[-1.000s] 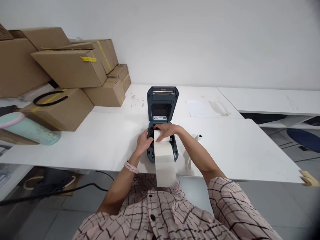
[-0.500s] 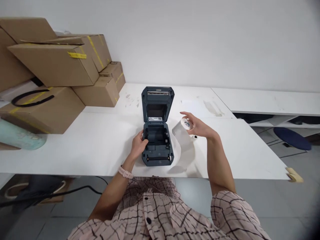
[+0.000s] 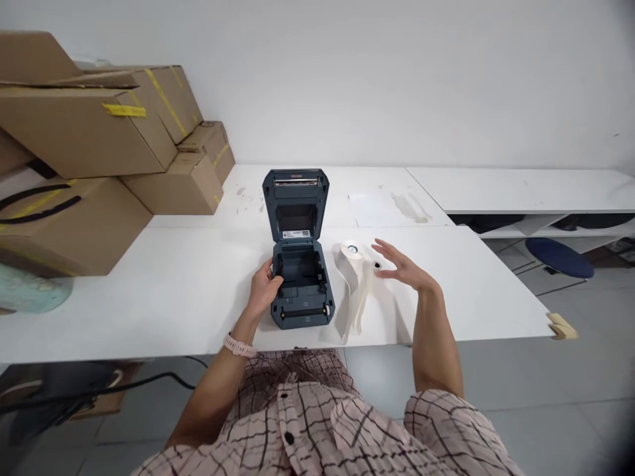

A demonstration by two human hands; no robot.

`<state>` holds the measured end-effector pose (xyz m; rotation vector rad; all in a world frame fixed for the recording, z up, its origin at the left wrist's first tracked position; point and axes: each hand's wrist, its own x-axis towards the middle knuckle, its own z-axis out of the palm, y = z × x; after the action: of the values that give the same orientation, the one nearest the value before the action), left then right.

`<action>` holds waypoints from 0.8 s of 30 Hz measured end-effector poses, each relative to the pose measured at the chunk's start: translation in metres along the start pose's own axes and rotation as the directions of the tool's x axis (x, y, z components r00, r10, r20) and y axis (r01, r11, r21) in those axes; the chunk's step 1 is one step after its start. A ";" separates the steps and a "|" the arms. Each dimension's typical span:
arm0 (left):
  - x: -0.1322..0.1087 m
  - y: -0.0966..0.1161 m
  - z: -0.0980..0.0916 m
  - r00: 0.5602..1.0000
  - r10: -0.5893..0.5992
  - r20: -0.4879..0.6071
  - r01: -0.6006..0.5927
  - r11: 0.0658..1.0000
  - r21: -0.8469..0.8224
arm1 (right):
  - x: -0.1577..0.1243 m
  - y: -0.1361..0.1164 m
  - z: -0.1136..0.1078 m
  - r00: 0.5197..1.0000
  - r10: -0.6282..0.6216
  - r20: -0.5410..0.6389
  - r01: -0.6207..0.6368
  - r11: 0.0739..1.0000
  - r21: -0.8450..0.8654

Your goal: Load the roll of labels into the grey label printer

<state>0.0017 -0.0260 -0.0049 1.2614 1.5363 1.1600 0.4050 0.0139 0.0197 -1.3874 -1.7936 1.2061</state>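
Observation:
A dark grey label printer [image 3: 305, 320] stands on the white table, its lid [image 3: 296, 198] raised and its inner bay bare. My left hand [image 3: 262, 289] grips the printer's left side, thumb over the rim and fingers partly hidden behind it. Just right of the printer, a roll of white labels [image 3: 350, 259] stands on end, with a loose strip trailing toward the table's front edge. My right hand [image 3: 403, 268] is open, fingers spread, apart from the roll. Near its fingertips is a small white roll [image 3: 378, 266] with a dark core.
Cardboard boxes [image 3: 79, 129] with yellow tape are piled at the left, beside a pale green cylindrical object [image 3: 34, 289]. A paper sheet [image 3: 372, 209] lies behind the rolls. At the right are a shelf unit [image 3: 526, 192] and a blue stool [image 3: 559, 257].
My right hand has let go of the label roll and drawn back to the right, fingers spreading. The roll now stands on the table. My left hand stays on the printer; the view has shifted slightly.

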 end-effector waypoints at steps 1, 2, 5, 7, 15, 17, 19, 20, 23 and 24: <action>0.000 0.000 0.000 1.000 -0.001 -0.006 0.001 1.000 0.000 | -0.003 0.008 0.005 0.999 0.030 -0.027 -0.028 0.998 0.055; 0.000 0.000 0.000 1.000 -0.001 -0.009 0.001 1.000 -0.008 | -0.004 0.014 0.012 0.998 0.043 -0.053 -0.037 0.993 0.112; 0.000 -0.001 0.001 1.000 -0.001 -0.009 0.000 0.998 -0.066 | -0.003 0.022 0.035 0.994 0.023 -0.106 0.005 0.968 0.253; 0.000 -0.002 0.002 1.000 -0.005 -0.005 0.004 0.995 -0.097 | -0.004 0.011 0.042 0.991 -0.019 -0.135 0.059 0.952 0.299; 0.001 -0.004 0.002 1.000 0.002 -0.022 -0.002 1.000 -0.028 | 0.025 -0.126 0.090 0.852 -0.437 0.288 0.475 0.877 -0.075; 0.000 -0.003 0.002 1.000 -0.003 -0.025 0.003 1.000 0.007 | 0.047 -0.141 0.120 0.846 -0.362 0.392 0.488 0.823 -0.292; 0.000 -0.003 0.002 1.000 -0.012 -0.020 0.012 1.000 0.013 | 0.063 -0.140 0.146 0.858 -0.288 0.424 0.478 0.751 -0.456; -0.001 -0.003 0.002 1.000 -0.016 -0.017 0.016 1.000 0.003 | 0.068 -0.136 0.155 0.867 -0.264 0.423 0.470 0.717 -0.514; -0.001 -0.003 0.002 1.000 -0.017 -0.006 0.017 0.998 -0.059 | 0.068 -0.123 0.166 0.877 -0.240 0.416 0.462 0.660 -0.593; -0.001 -0.003 0.002 1.000 -0.015 -0.001 0.015 0.997 -0.078 | 0.063 -0.120 0.166 0.876 -0.251 0.412 0.467 0.655 -0.594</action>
<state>0.0032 -0.0272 -0.0087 1.1955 1.4850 1.2002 0.1926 0.0152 0.0499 -1.1140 -2.7637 0.5485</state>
